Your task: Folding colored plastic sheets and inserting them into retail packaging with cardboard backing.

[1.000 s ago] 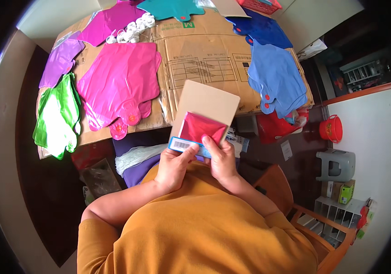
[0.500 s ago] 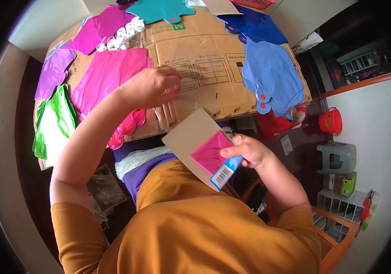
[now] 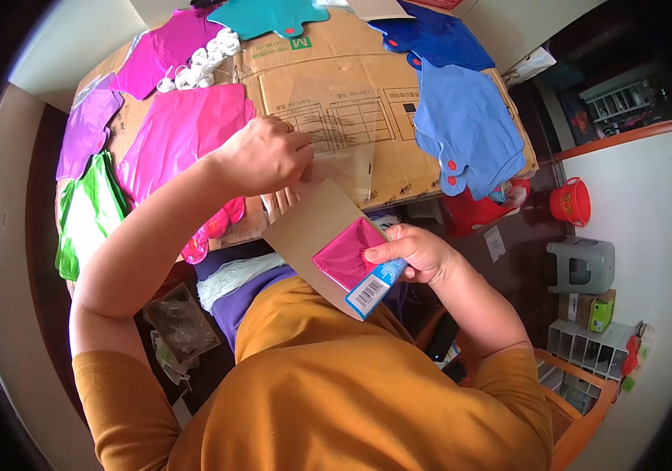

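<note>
My right hand (image 3: 414, 253) grips a grey-brown card (image 3: 296, 228) with its thumb on top. A folded pink foil balloon (image 3: 345, 250) lies flat on the card, beside a blue label strip (image 3: 373, 290) with a barcode. My left hand (image 3: 269, 155) is closed at the near edge of the table, its fingers pinching a clear plastic bag (image 3: 355, 169) that is hard to make out. The card's far corner points toward the bag and lies close below my left hand; whether it is inside the bag I cannot tell.
A cardboard sheet (image 3: 336, 71) covers the table. Flat foil balloons lie around it: pink (image 3: 183, 125), purple (image 3: 88, 129), green (image 3: 92, 212), magenta (image 3: 163, 59), teal (image 3: 269, 17), dark blue (image 3: 438, 39), light blue (image 3: 469, 125). White ribbon rolls (image 3: 206, 63) sit at the far left.
My left hand has closed its fingers and come slightly nearer, now on the clear bag. The card in my right hand has shifted a little left, closer to the left hand.
</note>
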Demonstrator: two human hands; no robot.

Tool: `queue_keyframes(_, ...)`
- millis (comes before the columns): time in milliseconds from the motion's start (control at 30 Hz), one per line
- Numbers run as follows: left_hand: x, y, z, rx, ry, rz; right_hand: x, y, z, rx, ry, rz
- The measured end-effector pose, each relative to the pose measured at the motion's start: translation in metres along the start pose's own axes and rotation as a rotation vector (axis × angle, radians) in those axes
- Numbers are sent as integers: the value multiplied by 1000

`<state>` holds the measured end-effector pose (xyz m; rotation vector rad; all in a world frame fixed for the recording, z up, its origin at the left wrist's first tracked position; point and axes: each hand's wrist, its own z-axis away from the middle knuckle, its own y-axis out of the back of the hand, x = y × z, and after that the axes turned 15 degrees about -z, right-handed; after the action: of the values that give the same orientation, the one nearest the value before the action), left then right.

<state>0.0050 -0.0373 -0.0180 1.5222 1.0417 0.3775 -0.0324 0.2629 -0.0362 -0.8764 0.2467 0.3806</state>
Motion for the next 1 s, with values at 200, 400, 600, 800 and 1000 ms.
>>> queue_keyframes(200,2,1,2,90,18,1,0,17,-3,-1,120,-53)
queue_keyframes(400,-2,10,0,-55,86,172,13,7,-1,130,337,13)
queue_keyframes(600,-2,6,2,-28,60,233,25,0,-5,173,493,61)
queue_keyframes(800,12,18,6,-8,67,303,30,3,-8,234,552,72)
queue_keyframes(1000,36,16,14,49,275,485,29,-6,-15,246,528,225)
